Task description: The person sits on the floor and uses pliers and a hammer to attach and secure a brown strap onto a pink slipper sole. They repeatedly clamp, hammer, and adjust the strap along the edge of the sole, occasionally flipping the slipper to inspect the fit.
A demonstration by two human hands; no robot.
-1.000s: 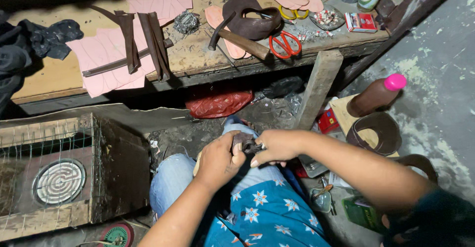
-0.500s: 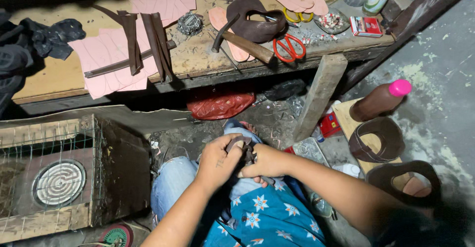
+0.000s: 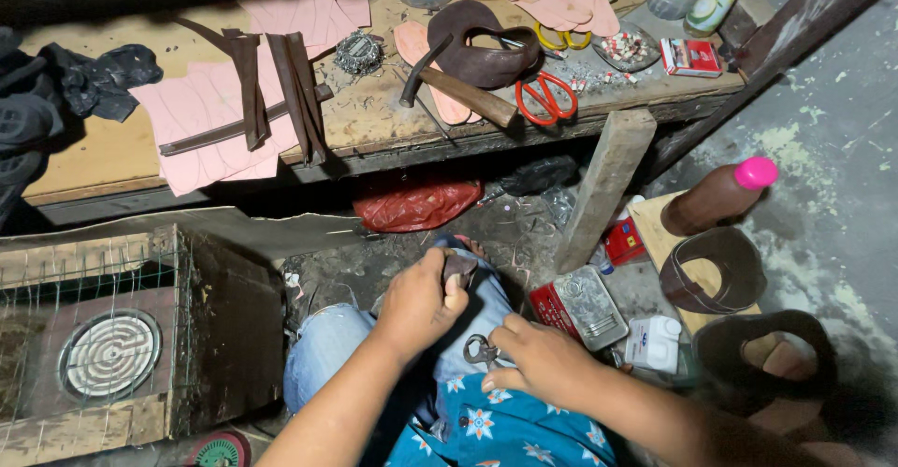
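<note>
Left hand point(image 3: 418, 304): fingers curled, pinching a small dark brown leather piece point(image 3: 459, 267) between thumb and fingertips, held above the jeans-clad knee point(image 3: 329, 355). Right hand point(image 3: 541, 360): closed around a small metal tool point(image 3: 480, 350) with ring-shaped handles, only the handle end showing, resting over the lap just beside the left hand. Low wooden workbench point(image 3: 94, 154) across the top of the view, bearing: pink cut-out sheets point(image 3: 201, 112); dark brown leather straps point(image 3: 297, 93); a hammer point(image 3: 463, 88) with wooden handle lying against a curved brown leather upper point(image 3: 486, 51); red-handled scissors point(image 3: 547, 98); a small red box point(image 3: 690, 56). Under the bench: crumpled red plastic bag point(image 3: 412, 203); slanted wooden bench leg point(image 3: 603, 186). To the right on the floor: open tin of small nails point(image 3: 585, 303); small white container point(image 3: 653, 343); brown bottle with pink cap point(image 3: 718, 196); looped brown leather upper point(image 3: 716, 271). To the left: wire-meshed wooden box point(image 3: 215, 327) housing a round coiled heater point(image 3: 109, 355)
</note>
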